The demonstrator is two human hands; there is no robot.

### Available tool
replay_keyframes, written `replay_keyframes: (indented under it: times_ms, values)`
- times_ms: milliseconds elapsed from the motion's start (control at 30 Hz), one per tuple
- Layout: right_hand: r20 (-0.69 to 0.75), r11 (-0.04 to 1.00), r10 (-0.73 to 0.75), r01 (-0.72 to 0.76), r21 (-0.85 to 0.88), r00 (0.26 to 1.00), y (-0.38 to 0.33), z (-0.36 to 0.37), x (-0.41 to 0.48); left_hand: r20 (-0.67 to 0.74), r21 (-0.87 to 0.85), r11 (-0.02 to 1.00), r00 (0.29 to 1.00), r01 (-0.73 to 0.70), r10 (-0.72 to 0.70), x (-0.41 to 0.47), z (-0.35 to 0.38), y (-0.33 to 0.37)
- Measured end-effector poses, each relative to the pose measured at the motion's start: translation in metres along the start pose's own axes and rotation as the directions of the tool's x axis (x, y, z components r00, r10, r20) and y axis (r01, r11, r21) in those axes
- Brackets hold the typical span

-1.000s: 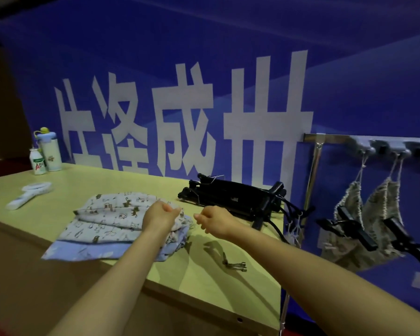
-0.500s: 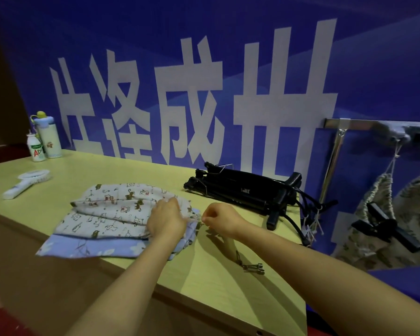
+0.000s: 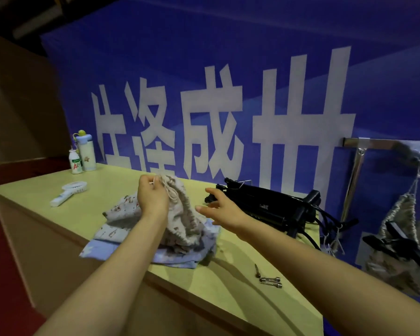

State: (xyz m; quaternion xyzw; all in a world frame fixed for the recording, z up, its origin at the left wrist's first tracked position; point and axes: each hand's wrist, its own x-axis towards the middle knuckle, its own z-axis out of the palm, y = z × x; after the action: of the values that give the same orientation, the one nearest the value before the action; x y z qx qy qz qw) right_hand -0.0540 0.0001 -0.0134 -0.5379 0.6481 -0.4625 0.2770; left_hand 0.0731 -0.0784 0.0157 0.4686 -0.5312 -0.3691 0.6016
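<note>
Yellow-green table (image 3: 112,190): clothes (image 3: 121,212), brush (image 3: 68,192), bottles (image 3: 86,154), tripod (image 3: 264,204), bolts (image 3: 270,281).

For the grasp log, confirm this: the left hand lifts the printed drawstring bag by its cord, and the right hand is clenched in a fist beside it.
Wrong on the right hand: the head view shows it open, fingers spread. The left hand does lift the printed drawstring bag by its cord.

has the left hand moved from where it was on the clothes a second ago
Yes: the left hand has risen off the folded clothes on the table, lifting a beige garment by its top.
</note>
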Motion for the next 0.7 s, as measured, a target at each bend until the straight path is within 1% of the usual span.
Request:
replay_keyframes:
  times_ms: [67,133,233,300,333,400,467,533,600,667,700]
  values:
    - [0.034,0.999,-0.023,0.024,-0.033,0.999,-0.016,0.012,-0.003,-0.017,-0.027,0.998,0.999,-0.047,0.047,0.001,-0.011,0.015]
    - [0.039,0.994,-0.073,0.076,-0.074,0.997,-0.033,0.025,-0.009,-0.031,-0.041,0.996,0.996,-0.085,0.084,-0.002,-0.023,0.032]
    - [0.055,0.987,-0.161,0.160,0.033,0.985,-0.061,0.038,-0.022,-0.064,-0.024,0.986,0.985,-0.163,0.161,-0.009,-0.039,0.056]
    - [0.022,0.977,-0.197,0.195,0.081,0.980,-0.079,0.045,-0.031,-0.123,-0.023,0.976,0.969,-0.216,0.212,-0.010,-0.051,0.068]
    - [0.016,0.974,-0.206,0.203,0.102,0.978,-0.086,0.049,-0.035,-0.156,-0.022,0.972,0.961,-0.234,0.228,-0.010,-0.055,0.072]
    - [0.055,0.967,-0.216,0.206,0.152,0.975,-0.094,0.060,-0.041,-0.207,-0.018,0.965,0.945,-0.263,0.254,-0.015,-0.067,0.080]
    - [0.097,0.961,-0.209,0.186,0.207,0.973,-0.102,0.068,-0.053,-0.224,0.010,0.958,0.933,-0.285,0.280,-0.022,-0.079,0.085]
    - [0.134,0.966,-0.174,0.142,0.217,0.976,-0.097,0.073,-0.060,-0.178,0.035,0.969,0.952,-0.246,0.248,-0.025,-0.087,0.080]
    - [0.155,0.983,-0.126,0.103,0.149,0.980,-0.084,0.068,-0.070,-0.091,0.049,0.990,0.987,-0.130,0.134,-0.024,-0.094,0.063]
    - [0.117,0.996,-0.044,0.034,0.086,0.992,-0.061,0.054,-0.080,0.079,0.100,0.995,0.997,0.007,-0.015,-0.029,-0.099,0.041]
    - [0.087,0.999,0.002,-0.006,0.048,0.996,-0.048,0.044,-0.086,0.183,0.153,0.987,0.980,0.054,-0.082,-0.036,-0.101,0.030]
